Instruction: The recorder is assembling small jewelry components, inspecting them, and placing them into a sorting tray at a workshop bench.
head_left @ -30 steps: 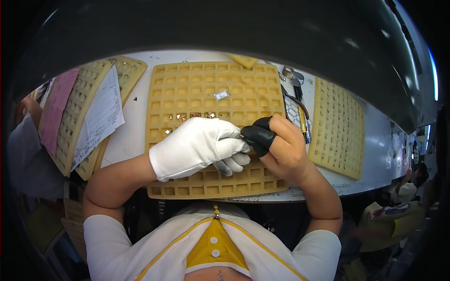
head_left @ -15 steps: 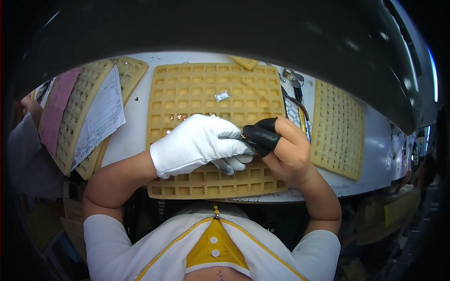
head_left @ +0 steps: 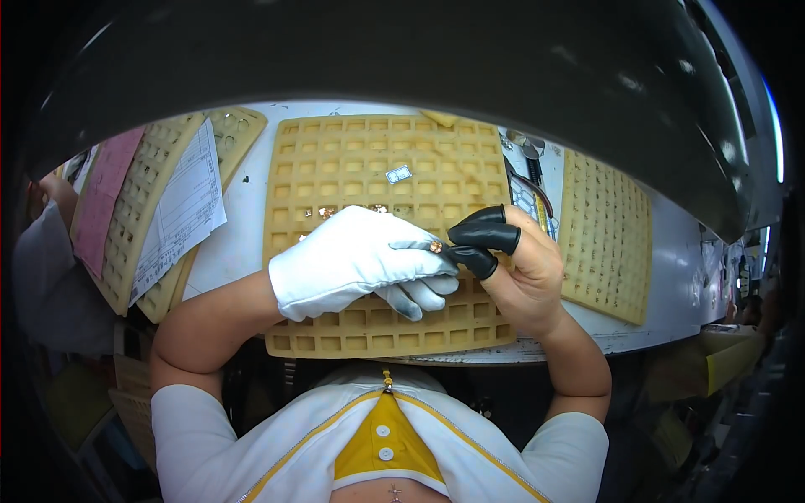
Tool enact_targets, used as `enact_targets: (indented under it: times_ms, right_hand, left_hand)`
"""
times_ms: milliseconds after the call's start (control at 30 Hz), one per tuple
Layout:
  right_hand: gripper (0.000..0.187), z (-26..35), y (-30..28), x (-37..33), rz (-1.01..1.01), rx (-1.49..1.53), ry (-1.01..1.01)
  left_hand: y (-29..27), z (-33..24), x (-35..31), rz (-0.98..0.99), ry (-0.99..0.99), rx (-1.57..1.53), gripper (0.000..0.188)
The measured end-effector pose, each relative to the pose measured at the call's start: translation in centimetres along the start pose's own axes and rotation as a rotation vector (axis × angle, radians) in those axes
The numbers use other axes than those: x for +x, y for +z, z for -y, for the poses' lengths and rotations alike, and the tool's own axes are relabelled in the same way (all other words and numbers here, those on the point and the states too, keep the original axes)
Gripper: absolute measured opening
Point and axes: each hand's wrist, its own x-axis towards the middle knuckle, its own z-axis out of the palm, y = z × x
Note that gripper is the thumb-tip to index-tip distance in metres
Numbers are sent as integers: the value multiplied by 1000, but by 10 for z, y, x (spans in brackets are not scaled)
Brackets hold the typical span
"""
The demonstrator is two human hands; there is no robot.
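My left hand (head_left: 360, 256), in a white glove with greyed fingertips, is closed with thumb and forefinger on a small gold-coloured jewellery piece (head_left: 435, 246). Its exact shape is too small to make out. Just right of the piece is my right hand (head_left: 524, 264), with black covers on the thumb and two fingers. Those fingers are bent and slightly parted, their tips close beside the piece, and nothing shows between them. Both hands are above a yellow tray (head_left: 306, 155) of square pockets. Some pockets by the left glove hold shiny gold-coloured pieces (head_left: 327, 212).
A small white label (head_left: 398, 173) lies on the tray. Pliers (head_left: 537, 189) and other tools lie to its right, beside another pocketed tray (head_left: 605, 239). At left are stacked trays (head_left: 163, 176) with a printed sheet (head_left: 180, 214) and a pink paper (head_left: 109, 197). A dark cover (head_left: 402, 50) overhangs the far side.
My right hand has shifted slightly right and its covered fingers have parted from their pinch. The gold-coloured piece now shows more plainly in my left glove, which has barely moved.
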Motion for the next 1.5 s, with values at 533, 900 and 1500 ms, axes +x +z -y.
enact_targets:
  times_ms: [533, 900, 1500]
  right_hand:
    - [24, -2, 9, -6, 0, 30, 15]
    - [23, -2, 4, -7, 67, 100, 118]
    - [18, -3, -7, 1, 158, -341, -339]
  left_hand:
    - [-1, 1, 2, 56, -20, -35, 30]
    - [2, 1, 2, 21, -8, -45, 27]
    - [4, -7, -2, 41, -70, 161, 31]
